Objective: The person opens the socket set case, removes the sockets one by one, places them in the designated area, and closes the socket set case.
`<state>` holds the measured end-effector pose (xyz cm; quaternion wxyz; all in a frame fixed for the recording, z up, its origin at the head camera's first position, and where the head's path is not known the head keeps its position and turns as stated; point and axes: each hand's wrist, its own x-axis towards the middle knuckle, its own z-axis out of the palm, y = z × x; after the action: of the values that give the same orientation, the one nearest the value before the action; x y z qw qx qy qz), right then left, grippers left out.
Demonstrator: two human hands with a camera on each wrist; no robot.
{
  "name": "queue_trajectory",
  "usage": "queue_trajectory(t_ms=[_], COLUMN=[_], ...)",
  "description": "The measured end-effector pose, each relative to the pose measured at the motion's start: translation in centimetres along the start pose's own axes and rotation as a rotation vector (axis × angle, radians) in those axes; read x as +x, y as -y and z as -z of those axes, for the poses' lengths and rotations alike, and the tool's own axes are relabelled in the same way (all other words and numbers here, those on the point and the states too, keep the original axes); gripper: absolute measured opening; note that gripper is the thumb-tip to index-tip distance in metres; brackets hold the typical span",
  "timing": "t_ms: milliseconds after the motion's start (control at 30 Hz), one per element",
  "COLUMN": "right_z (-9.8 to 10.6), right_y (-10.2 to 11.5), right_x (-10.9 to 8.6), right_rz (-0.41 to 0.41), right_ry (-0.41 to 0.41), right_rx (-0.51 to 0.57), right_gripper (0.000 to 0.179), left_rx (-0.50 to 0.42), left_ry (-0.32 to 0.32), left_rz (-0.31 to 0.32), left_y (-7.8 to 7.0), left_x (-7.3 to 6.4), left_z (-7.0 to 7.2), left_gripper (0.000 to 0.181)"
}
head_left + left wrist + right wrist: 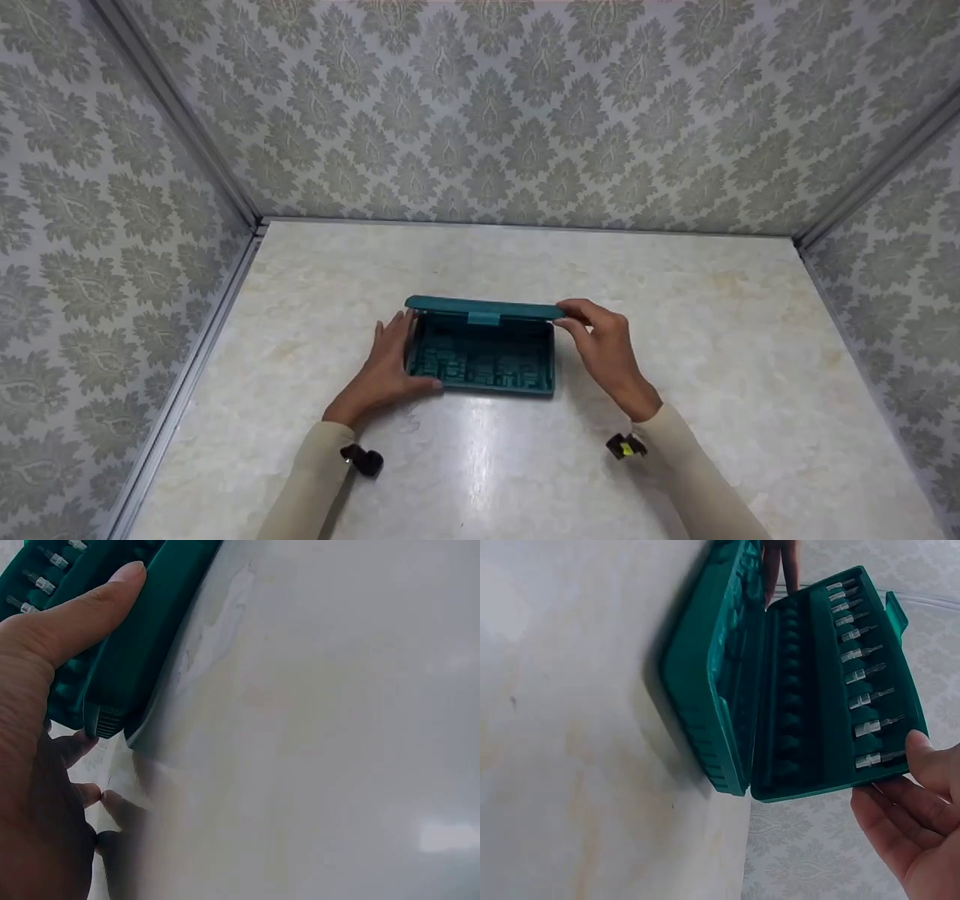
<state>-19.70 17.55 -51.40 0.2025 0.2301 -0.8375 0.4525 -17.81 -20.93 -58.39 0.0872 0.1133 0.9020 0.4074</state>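
Observation:
On the table stands a dark green screwdriver bit case [480, 389], its lid [487, 308] raised. Silver screwdriver bits [864, 653] sit in a row inside the lid in the right wrist view. The base interior has moulded slots, too dark to make out fully. My left hand [386, 371] holds the base at its left end, thumb over the front rim in the left wrist view [94, 615] and the other fingers along the side. At the lid's right corner, my right hand [607, 349] pinches the edge between thumb and fingers.
The pale marbled table [337, 262] reaches back to a patterned wall [495, 112], with similar panels on both sides. A latch tab [484, 319] sticks out from the lid's edge. Small black devices [366, 460] are strapped at both wrists.

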Motion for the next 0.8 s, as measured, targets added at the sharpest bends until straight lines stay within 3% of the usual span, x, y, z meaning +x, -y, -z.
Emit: queue_trajectory(t_ms=[333,600,800], right_z=[-1.1,-1.8,-2.7], right_y=[-1.6,-2.4,-3.2], right_x=[3.0,4.1,4.4], right_rz=[-0.145,-0.19,-0.213], right_ry=[-0.086,-0.107,-0.102], right_rx=[0.097,0.105,0.085], right_gripper=[0.022,0.028,0.046], left_rx=[0.1,0.098,0.088], left_ry=[-0.029,-0.035,-0.037], left_rz=[-0.106,-0.069,-0.047], left_y=[0.3,0.3,0.3], left_x=[0.6,0.6,0.6], left_z=[-0.3,-0.4,-0.7], left_gripper=[0.134,0.135,0.135])
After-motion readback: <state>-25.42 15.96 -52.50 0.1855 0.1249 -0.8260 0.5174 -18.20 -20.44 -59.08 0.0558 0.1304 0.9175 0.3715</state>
